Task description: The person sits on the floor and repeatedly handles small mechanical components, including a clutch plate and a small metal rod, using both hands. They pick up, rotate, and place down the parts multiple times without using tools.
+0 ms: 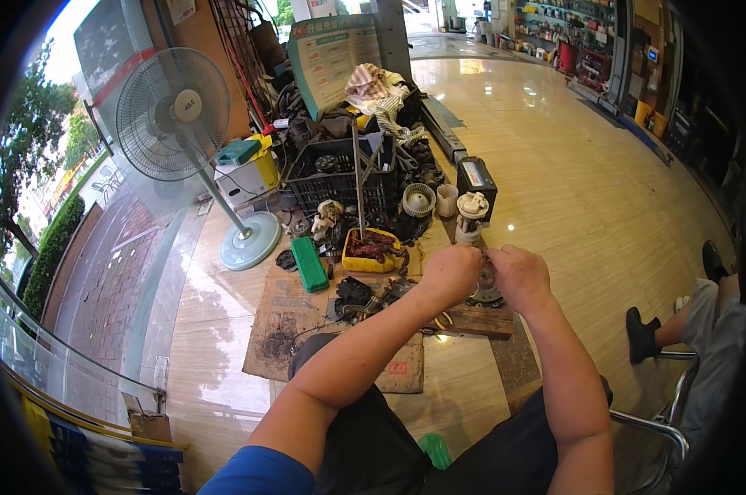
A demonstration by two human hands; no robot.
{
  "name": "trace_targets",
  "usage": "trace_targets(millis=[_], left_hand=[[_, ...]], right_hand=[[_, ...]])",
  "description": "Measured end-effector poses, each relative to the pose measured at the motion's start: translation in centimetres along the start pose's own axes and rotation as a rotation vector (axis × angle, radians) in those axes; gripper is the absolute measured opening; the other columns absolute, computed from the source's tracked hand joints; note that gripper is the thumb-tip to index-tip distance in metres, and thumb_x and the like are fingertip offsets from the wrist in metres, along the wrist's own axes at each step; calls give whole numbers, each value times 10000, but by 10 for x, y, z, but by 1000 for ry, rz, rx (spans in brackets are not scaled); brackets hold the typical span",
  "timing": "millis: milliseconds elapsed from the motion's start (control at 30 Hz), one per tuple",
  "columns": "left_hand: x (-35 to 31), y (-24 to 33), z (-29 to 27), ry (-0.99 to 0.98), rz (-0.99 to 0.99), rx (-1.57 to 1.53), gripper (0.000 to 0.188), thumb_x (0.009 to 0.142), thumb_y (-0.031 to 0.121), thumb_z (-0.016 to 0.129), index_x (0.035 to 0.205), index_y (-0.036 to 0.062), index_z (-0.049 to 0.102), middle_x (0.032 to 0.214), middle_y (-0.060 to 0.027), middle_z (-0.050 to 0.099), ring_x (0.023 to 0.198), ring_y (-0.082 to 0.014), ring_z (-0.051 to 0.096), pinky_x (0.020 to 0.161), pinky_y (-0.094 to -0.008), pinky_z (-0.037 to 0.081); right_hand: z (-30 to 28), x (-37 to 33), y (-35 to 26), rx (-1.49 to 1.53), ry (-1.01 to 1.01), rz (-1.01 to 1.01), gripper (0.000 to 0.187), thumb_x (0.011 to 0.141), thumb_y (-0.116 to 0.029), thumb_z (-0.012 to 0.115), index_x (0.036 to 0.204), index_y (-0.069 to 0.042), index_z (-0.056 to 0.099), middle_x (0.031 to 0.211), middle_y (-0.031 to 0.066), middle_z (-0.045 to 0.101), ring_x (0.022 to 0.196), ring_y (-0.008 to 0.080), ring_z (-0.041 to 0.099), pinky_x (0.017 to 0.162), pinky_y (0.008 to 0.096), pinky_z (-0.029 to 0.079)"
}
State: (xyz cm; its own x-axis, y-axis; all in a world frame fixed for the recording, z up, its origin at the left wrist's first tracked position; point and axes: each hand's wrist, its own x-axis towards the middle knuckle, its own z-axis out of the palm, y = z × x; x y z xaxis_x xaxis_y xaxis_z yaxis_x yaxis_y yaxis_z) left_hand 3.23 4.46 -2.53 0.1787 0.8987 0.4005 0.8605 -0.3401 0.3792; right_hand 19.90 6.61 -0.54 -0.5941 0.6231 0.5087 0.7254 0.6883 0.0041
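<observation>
My left hand (455,275) and my right hand (518,278) are close together in front of me, both closed with the fingertips nearly meeting. Whatever they pinch is hidden by the fingers. Right behind them stands an off-white plastic assembly (472,209), upright and cylindrical, that looks like a fuel pump unit. Below and between the hands shows part of a round grey metal piece (490,290). Beneath my wrists lies a wooden board (480,322). Dark greasy parts and wires (355,295) sit left of it on a stained cardboard sheet (286,326).
A yellow container (369,262) with dark red contents and a green case (309,265) lie ahead left. Behind are a black crate (340,188), a blower wheel (418,200) and a car battery (477,186). A standing fan (172,114) is left; a seated person's leg (678,330) is right.
</observation>
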Motion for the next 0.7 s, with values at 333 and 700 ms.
trace_targets(millis=[333, 700], left_hand=[[9, -4, -1, -387, -752, -1334, 329, 1011, 340, 449, 925, 68, 613, 730, -40, 620, 606, -196, 625, 585, -340, 523], [9, -11, 8, -378, -727, -1477, 249, 991, 282, 511, 907, 69, 609, 746, -50, 628, 647, -190, 628, 596, -323, 530]], right_hand=[[-3, 0, 0, -13, 82, -45, 12, 790, -124, 578, 779, -128, 576, 746, 45, 571, 734, 239, 627, 591, 370, 521], [-1, 1, 0, 19, 159, -39, 33, 792, -123, 577, 823, -127, 587, 750, 56, 572, 726, 242, 626, 581, 362, 517]])
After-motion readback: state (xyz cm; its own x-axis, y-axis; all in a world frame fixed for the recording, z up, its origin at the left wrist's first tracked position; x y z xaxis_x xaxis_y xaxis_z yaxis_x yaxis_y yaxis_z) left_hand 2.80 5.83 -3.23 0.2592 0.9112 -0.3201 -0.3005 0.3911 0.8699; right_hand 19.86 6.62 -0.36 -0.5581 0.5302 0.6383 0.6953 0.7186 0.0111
